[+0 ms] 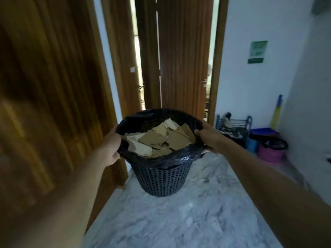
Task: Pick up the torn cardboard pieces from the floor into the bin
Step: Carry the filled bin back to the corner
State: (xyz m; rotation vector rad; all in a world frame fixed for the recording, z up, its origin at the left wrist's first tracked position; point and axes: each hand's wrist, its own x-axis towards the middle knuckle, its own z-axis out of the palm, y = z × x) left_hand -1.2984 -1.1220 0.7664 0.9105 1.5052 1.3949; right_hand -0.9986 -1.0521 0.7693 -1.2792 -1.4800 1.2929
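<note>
Both hands hold the bin up off the marble floor. Left hand grips the left rim, right hand grips the right rim, fingers curled over the black liner. Torn cardboard pieces piled inside the bin. Wooden door behind, shoe rack right.

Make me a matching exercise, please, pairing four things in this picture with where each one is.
Things:
1. cardboard pieces
2. left hand
3. green sign
4. pink basket

Places:
A. on the white wall
B. inside the bin
C. on the floor, far right
D. gripping the bin's rim

Pairs: 1-B, 2-D, 3-A, 4-C.
</note>
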